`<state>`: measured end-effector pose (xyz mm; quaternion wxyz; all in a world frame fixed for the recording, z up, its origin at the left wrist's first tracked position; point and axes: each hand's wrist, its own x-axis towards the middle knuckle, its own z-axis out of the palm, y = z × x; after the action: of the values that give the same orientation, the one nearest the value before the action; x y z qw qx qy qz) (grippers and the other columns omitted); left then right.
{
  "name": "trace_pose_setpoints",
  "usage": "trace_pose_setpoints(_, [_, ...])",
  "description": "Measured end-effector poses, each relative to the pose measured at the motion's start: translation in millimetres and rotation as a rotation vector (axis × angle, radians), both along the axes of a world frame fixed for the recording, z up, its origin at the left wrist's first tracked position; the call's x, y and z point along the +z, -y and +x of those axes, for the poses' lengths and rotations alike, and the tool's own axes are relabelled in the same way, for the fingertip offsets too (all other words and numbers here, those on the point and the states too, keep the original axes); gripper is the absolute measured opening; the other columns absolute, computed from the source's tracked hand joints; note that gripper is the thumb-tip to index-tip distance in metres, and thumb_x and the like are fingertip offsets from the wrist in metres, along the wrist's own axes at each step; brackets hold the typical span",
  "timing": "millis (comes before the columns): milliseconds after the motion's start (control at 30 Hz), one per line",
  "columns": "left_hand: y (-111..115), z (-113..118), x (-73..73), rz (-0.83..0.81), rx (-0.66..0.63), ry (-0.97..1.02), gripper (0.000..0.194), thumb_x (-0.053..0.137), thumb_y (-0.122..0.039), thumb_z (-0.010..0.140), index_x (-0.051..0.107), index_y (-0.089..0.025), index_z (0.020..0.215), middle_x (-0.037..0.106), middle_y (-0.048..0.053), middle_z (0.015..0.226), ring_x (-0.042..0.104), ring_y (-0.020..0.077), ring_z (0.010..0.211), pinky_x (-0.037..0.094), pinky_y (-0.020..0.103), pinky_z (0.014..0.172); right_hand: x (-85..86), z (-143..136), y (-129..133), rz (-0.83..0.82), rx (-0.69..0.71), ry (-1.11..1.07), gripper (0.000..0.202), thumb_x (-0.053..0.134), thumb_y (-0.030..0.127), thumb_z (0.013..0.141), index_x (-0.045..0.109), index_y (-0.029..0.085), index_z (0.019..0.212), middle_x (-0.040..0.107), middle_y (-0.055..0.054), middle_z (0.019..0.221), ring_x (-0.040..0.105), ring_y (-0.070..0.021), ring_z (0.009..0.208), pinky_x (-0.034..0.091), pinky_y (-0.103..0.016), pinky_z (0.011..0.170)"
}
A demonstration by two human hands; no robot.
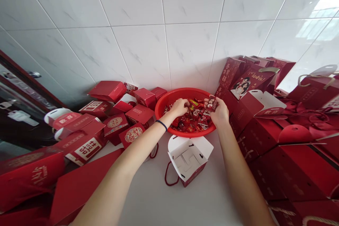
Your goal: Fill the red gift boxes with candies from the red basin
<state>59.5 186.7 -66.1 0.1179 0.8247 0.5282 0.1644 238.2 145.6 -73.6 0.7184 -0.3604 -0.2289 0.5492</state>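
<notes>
A red plastic basket [190, 135] full of wrapped candies [194, 114] stands against the wall. Over its left part, my left hand [180, 107] reaches in with fingers bent together at the candies; what they pinch, if anything, is hidden. My right hand [221, 113] is at the basket's right rim, palm turned up, with a dark red wrapped candy [212, 103] held at the fingers. In front of the basket sits an open gift box [188, 160], white inside, its flaps spread and a dark red cord handle [169, 176] hanging at its left. Nothing shows inside it.
Several red gift boxes [139, 114] crowd the left side of the table [159, 201]. More boxes [265, 130] and gift bags [249, 81] are stacked on the right. A white tiled wall [190, 53] rises directly behind the basket.
</notes>
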Motion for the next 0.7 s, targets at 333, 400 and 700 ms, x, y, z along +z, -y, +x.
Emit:
trace_pose_setpoints(333, [13.9, 39.4, 8.1, -0.100, -0.505, -0.236, 0.036, 0.070, -0.023, 0.080, 0.074, -0.025, 0.116, 0.066, 0.008, 0.121, 0.066, 0.0238, 0.098, 0.050, 0.029, 0.085, 8.9, 5.5, 3.2, -0.044, -0.041, -0.134, 0.020, 0.047, 0.031, 0.084, 0.064, 0.020, 0.085, 0.071, -0.002, 0.069, 0.064, -0.0116, 0.056, 0.052, -0.022, 0.057])
trace_pose_setpoints(400, [15.9, 49.7, 8.2, -0.123, -0.554, -0.332, 0.036, 0.073, -0.028, 0.080, 0.074, -0.026, 0.116, 0.065, 0.010, 0.123, 0.065, 0.0265, 0.101, 0.050, 0.030, 0.084, 10.4, 5.3, 4.2, -0.049, -0.028, -0.133, 0.018, 0.049, 0.031, 0.083, 0.063, 0.020, 0.084, 0.071, -0.001, 0.068, 0.064, -0.0116, 0.056, 0.052, -0.022, 0.058])
trace_pose_setpoints(700, [-5.1, 46.6, 13.3, -0.150, -0.311, -0.416, 0.027, 0.066, -0.013, 0.079, 0.076, -0.019, 0.104, 0.076, 0.012, 0.102, 0.072, 0.0282, 0.090, 0.052, 0.031, 0.077, 10.9, 4.7, 4.6, -0.051, -0.054, -0.180, 0.022, 0.045, 0.028, 0.083, 0.065, 0.020, 0.089, 0.071, -0.002, 0.068, 0.064, -0.0126, 0.055, 0.052, -0.023, 0.056])
